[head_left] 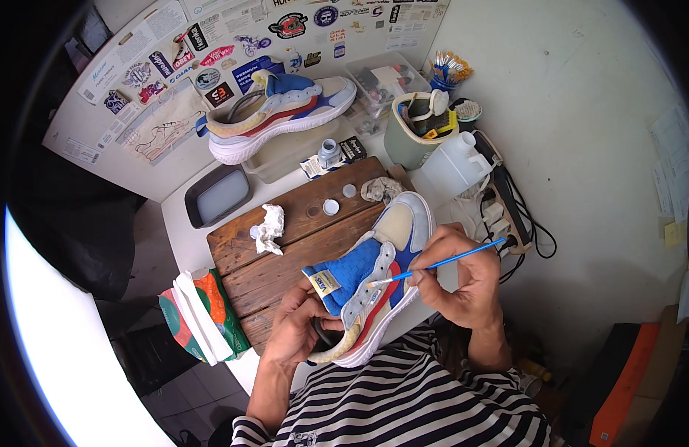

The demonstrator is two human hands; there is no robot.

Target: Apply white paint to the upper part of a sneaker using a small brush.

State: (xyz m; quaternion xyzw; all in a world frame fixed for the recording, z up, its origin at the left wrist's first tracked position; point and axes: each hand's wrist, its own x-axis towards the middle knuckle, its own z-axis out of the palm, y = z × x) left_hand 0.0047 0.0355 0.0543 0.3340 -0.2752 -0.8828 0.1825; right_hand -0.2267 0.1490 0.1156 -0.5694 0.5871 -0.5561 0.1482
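My left hand [298, 320] grips a blue, grey, cream and red sneaker [401, 231] by its collar, tongue side up. My right hand [463, 283] holds a thin blue paintbrush [461, 256], its fingers also close against the shoe's side. The brush tip is at the grey lace strip beside the blue tongue [349, 272]. Under the shoe is a wooden board [247, 246] with a crumpled white tissue [271, 229], small round lids [331, 207] and a greyish rag [382, 190].
A second sneaker [277, 127] rests on a plastic container [270, 165] at the back, near a paint jar [329, 153]. Around them are a dark tray [217, 195], tissue pack [204, 316], brush cup [445, 82], tool bin [408, 138], white jug [452, 160] and power strip with cables [501, 216].
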